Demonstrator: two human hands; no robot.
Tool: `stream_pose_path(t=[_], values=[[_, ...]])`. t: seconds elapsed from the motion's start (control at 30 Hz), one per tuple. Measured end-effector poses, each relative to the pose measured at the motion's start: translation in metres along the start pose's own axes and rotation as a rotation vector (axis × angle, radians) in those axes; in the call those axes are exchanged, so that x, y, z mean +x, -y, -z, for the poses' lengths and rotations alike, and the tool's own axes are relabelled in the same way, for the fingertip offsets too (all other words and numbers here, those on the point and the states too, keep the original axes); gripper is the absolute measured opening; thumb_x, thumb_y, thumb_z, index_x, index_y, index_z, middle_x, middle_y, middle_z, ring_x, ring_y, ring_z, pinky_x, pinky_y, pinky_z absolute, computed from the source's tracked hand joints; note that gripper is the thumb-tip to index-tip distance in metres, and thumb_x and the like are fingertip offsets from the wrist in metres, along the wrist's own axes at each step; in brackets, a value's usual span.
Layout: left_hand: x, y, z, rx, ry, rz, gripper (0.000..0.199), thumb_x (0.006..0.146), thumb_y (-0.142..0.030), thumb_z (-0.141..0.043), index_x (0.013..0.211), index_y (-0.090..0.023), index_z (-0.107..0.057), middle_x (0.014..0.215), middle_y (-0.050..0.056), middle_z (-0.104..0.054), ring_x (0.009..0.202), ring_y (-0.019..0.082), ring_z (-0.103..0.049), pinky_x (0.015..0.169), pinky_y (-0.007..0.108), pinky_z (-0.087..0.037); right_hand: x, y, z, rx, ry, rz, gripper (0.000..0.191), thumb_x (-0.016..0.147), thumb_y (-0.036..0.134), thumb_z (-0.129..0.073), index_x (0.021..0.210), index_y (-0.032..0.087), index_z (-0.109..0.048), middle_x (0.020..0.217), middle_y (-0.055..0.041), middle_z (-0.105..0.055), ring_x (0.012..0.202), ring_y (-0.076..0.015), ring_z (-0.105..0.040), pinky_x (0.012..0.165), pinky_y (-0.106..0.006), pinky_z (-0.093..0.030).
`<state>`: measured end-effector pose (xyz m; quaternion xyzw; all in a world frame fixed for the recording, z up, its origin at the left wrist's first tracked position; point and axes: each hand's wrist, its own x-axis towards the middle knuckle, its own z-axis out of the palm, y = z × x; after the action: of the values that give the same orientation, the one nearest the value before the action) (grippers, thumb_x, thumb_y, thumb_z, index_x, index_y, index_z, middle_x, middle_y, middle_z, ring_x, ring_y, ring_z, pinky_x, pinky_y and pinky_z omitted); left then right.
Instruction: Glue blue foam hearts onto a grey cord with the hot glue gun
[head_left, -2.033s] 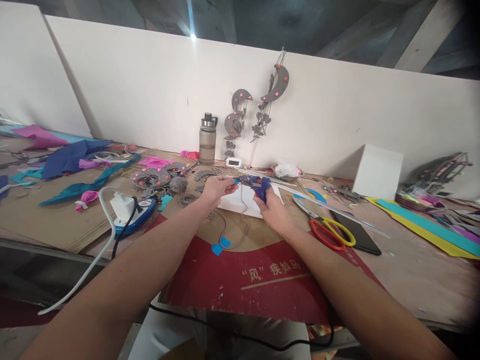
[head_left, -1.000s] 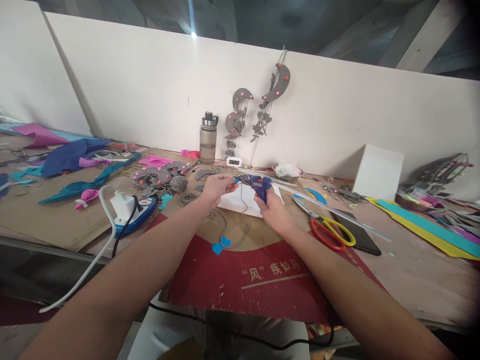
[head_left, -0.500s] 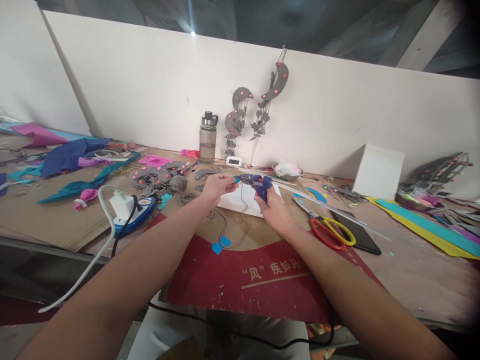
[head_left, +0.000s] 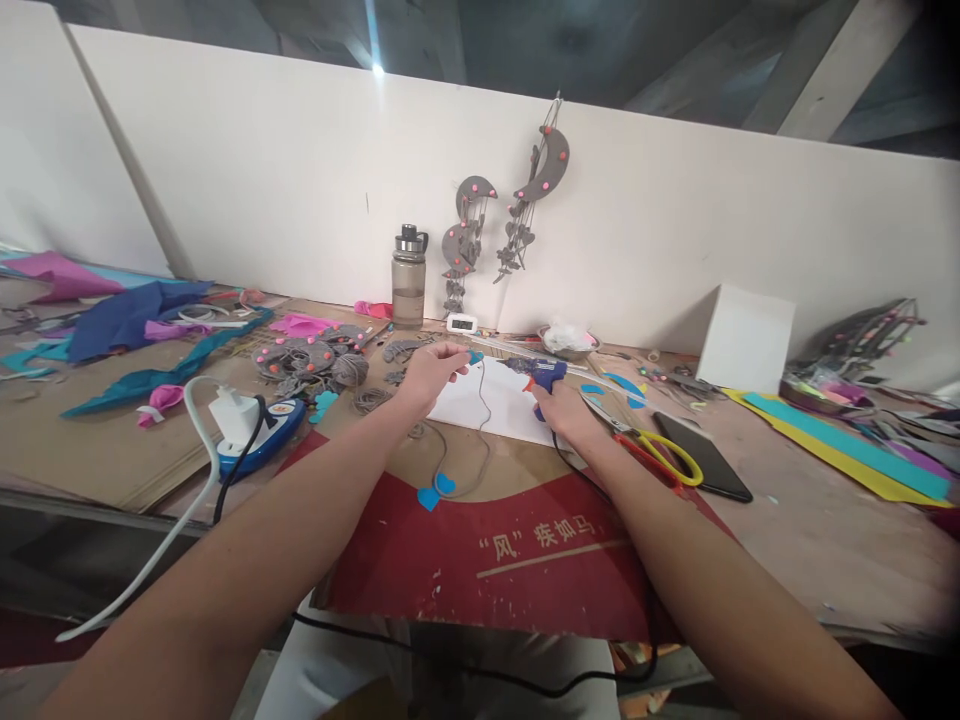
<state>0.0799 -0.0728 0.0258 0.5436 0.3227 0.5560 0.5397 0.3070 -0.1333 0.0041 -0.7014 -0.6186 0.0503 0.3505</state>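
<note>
My left hand (head_left: 437,372) pinches a small blue felt piece (head_left: 475,357) above a white sheet (head_left: 499,400). A grey cord (head_left: 486,425) hangs from that piece and curves down to a blue felt shape (head_left: 436,492) lying on the red and brown board (head_left: 420,560). To the right, my right hand (head_left: 559,408) is closed on a blue glue gun (head_left: 546,374), whose nozzle points left, apart from the felt piece. Its black cable drops below my right hand.
Scissors with red and yellow handles (head_left: 667,455) and a black tablet-like object (head_left: 705,455) lie right of my right hand. A bottle (head_left: 408,285) stands behind. A blue power strip (head_left: 262,440) with cables sits at left.
My right hand and the glue gun have moved right and slightly down, away from the blue piece in my left hand. The view has shifted slightly.
</note>
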Motion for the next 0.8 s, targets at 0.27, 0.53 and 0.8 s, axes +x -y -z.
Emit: stream_pose_path(t=[0.27, 0.53, 0.8], values=[[-0.008, -0.006, -0.009, 0.064, 0.116, -0.108, 0.012, 0.069, -0.025, -0.072, 0.075, -0.016, -0.069, 0.060, 0.001, -0.062, 0.055, 0.009, -0.052, 0.053, 0.023, -0.037, -0.015, 0.027, 0.012, -0.385, -0.025, -0.049, 0.041, 0.087, 0.049, -0.050, 0.089, 0.010, -0.063, 0.098, -0.0274, -0.064, 0.095, -0.0370, -0.062, 0.081, -0.051, -0.047], [-0.013, -0.006, -0.013, 0.094, 0.183, -0.156, 0.015, 0.071, -0.029, -0.072, 0.077, -0.016, -0.068, 0.063, 0.001, -0.063, 0.057, 0.010, -0.056, 0.054, 0.023, -0.040, -0.019, 0.079, 0.019, 0.116, -0.173, 0.417, 0.020, 0.090, 0.028, -0.048, 0.102, 0.017, -0.059, 0.104, -0.0105, -0.060, 0.088, -0.0194, -0.057, 0.081, -0.035, -0.049], [-0.014, -0.010, -0.013, 0.101, 0.165, -0.160, 0.016, 0.070, -0.027, -0.073, 0.080, -0.015, -0.068, 0.066, 0.002, -0.064, 0.057, 0.010, -0.057, 0.052, 0.023, -0.040, -0.006, 0.091, 0.004, 0.176, -0.174, 0.394, 0.014, 0.084, 0.022, -0.051, 0.090, 0.016, -0.062, 0.089, -0.0065, -0.065, 0.078, -0.0176, -0.057, 0.076, -0.033, -0.045]])
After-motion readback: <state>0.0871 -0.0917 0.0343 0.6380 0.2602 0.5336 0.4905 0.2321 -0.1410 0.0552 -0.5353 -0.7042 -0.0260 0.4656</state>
